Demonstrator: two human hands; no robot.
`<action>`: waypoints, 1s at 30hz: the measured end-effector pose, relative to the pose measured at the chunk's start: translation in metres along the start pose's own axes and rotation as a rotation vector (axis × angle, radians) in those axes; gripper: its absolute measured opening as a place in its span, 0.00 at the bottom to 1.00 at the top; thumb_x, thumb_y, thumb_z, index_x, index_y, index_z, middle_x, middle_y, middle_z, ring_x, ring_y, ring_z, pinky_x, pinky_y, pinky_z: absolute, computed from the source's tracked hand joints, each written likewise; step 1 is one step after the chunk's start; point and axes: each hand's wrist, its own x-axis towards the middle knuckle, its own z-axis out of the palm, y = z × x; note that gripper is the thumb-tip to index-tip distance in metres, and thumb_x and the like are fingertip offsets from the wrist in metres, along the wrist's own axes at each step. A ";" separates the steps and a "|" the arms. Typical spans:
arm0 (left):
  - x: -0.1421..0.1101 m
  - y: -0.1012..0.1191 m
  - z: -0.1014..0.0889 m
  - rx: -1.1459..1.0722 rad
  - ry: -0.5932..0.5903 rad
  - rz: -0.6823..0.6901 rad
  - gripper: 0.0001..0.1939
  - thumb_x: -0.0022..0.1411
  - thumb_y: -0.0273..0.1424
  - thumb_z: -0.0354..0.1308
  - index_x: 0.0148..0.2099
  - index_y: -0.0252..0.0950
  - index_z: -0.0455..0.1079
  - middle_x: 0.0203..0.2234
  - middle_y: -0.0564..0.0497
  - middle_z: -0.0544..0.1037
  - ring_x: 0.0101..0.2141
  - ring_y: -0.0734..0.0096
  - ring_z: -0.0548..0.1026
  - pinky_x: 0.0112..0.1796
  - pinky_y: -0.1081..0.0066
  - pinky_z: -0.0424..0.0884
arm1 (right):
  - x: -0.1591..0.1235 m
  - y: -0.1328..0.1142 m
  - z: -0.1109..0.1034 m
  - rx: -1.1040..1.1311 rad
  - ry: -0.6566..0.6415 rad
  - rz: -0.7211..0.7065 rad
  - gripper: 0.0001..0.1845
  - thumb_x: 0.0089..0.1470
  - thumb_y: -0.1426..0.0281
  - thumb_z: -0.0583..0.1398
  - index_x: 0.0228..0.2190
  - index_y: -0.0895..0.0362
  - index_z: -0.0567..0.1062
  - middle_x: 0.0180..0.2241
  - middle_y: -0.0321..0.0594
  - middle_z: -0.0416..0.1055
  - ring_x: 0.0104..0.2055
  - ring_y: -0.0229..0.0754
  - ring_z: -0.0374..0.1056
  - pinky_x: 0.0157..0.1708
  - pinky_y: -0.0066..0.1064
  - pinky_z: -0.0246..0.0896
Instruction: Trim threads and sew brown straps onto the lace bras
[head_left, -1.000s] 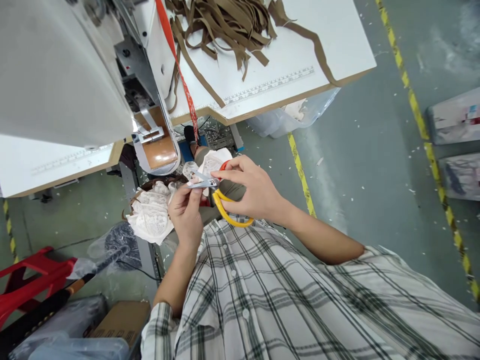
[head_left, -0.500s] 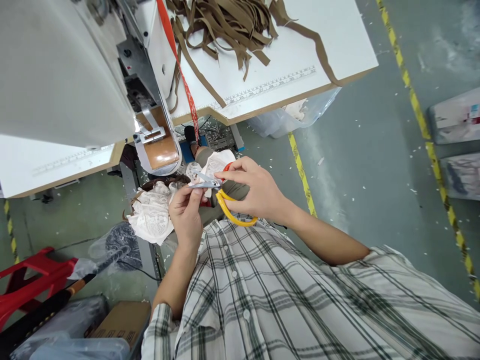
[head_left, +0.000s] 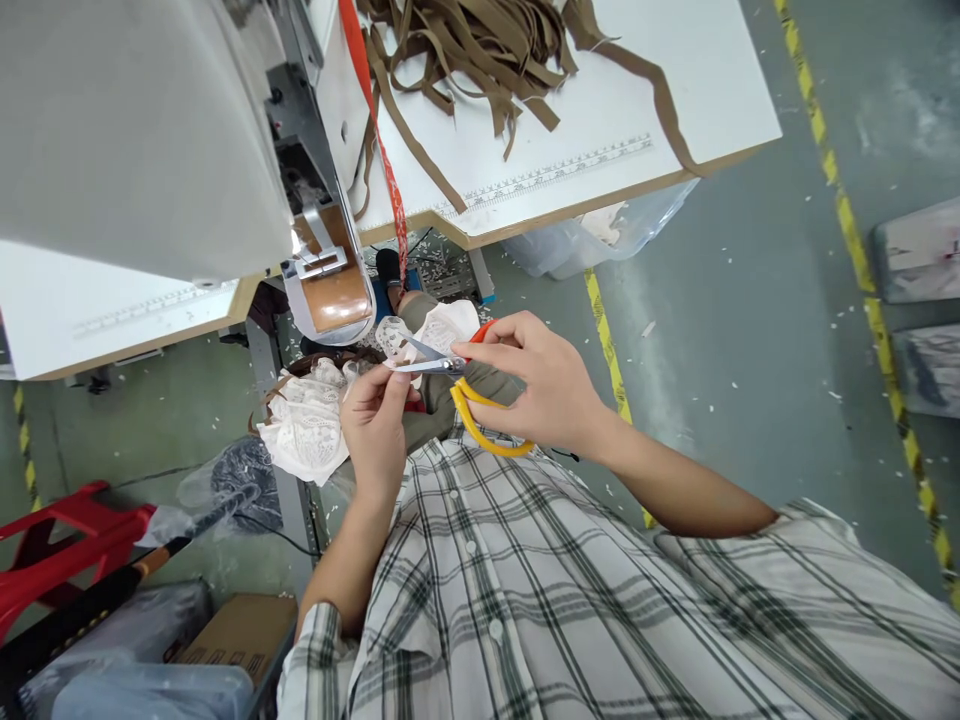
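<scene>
My right hand (head_left: pixel 544 385) grips scissors (head_left: pixel 469 400) with one orange and one yellow handle; the blades are parted and point left. My left hand (head_left: pixel 377 415) pinches a small piece of white lace (head_left: pixel 395 338) that sits between the blades. Both hands are held close together over my lap, just below the sewing machine's foot plate (head_left: pixel 330 295). More white lace pieces (head_left: pixel 306 430) lie heaped to the left of my left hand.
A white sewing machine (head_left: pixel 135 130) stands on a white table (head_left: pixel 675 80) with a printed ruler edge. Brown fabric strips (head_left: pixel 472 50) are piled on it, and a red ribbon (head_left: pixel 379 150) hangs down. A red stool (head_left: pixel 52 545) and a cardboard box (head_left: pixel 232 635) stand lower left.
The scissor blades have opened wider around the lace. Both hands have shifted slightly to the right and down in the view as my head moved.
</scene>
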 end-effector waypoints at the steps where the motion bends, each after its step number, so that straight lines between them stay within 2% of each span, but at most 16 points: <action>1: 0.000 0.000 0.000 0.021 0.005 0.020 0.09 0.58 0.36 0.68 0.40 0.39 0.81 0.28 0.53 0.81 0.25 0.79 0.73 0.29 0.77 0.73 | 0.001 -0.001 0.001 -0.004 0.003 -0.008 0.24 0.48 0.67 0.66 0.49 0.53 0.80 0.41 0.44 0.70 0.39 0.43 0.69 0.37 0.36 0.68; 6: -0.001 -0.002 -0.001 0.079 0.013 0.063 0.08 0.59 0.36 0.67 0.40 0.40 0.81 0.27 0.53 0.80 0.25 0.77 0.73 0.29 0.76 0.73 | 0.003 0.000 0.005 0.003 -0.003 -0.003 0.24 0.48 0.68 0.66 0.50 0.52 0.79 0.41 0.43 0.70 0.37 0.42 0.68 0.37 0.35 0.67; 12: 0.001 -0.013 -0.003 0.021 -0.012 0.116 0.06 0.60 0.34 0.67 0.40 0.41 0.81 0.29 0.54 0.80 0.26 0.79 0.73 0.30 0.77 0.72 | 0.004 -0.001 0.009 0.056 -0.007 0.032 0.25 0.48 0.67 0.67 0.50 0.52 0.79 0.42 0.43 0.70 0.40 0.43 0.70 0.40 0.36 0.68; 15: 0.001 -0.020 -0.002 0.007 0.001 0.154 0.04 0.60 0.35 0.67 0.36 0.40 0.80 0.31 0.53 0.80 0.26 0.79 0.72 0.31 0.76 0.71 | 0.007 -0.004 0.012 0.053 -0.009 0.046 0.24 0.47 0.67 0.66 0.49 0.53 0.80 0.41 0.43 0.70 0.40 0.44 0.70 0.39 0.36 0.69; 19: 0.002 -0.024 -0.002 0.032 0.026 0.203 0.05 0.60 0.35 0.66 0.36 0.39 0.79 0.31 0.52 0.79 0.29 0.76 0.73 0.34 0.74 0.71 | 0.008 -0.005 0.012 0.067 -0.032 0.052 0.25 0.48 0.68 0.66 0.49 0.53 0.80 0.41 0.43 0.70 0.42 0.45 0.70 0.40 0.36 0.69; 23: 0.002 -0.026 -0.003 0.047 0.021 0.235 0.05 0.62 0.34 0.65 0.38 0.40 0.79 0.27 0.54 0.77 0.27 0.76 0.71 0.32 0.74 0.70 | 0.005 -0.001 0.011 0.073 -0.038 0.075 0.25 0.47 0.67 0.67 0.49 0.52 0.80 0.42 0.43 0.71 0.42 0.45 0.71 0.40 0.36 0.70; 26: 0.002 -0.027 -0.003 0.073 0.021 0.258 0.05 0.62 0.34 0.65 0.35 0.39 0.78 0.26 0.54 0.76 0.26 0.76 0.70 0.31 0.74 0.69 | 0.003 -0.001 0.014 0.080 -0.044 0.100 0.24 0.48 0.66 0.67 0.49 0.53 0.80 0.42 0.43 0.71 0.42 0.45 0.71 0.41 0.37 0.70; 30: 0.002 -0.027 -0.001 0.043 0.012 0.206 0.06 0.61 0.34 0.66 0.34 0.38 0.78 0.26 0.54 0.77 0.27 0.77 0.73 0.33 0.74 0.71 | 0.004 -0.001 0.014 0.127 -0.061 0.125 0.24 0.49 0.66 0.67 0.50 0.52 0.80 0.42 0.42 0.71 0.42 0.44 0.71 0.42 0.37 0.70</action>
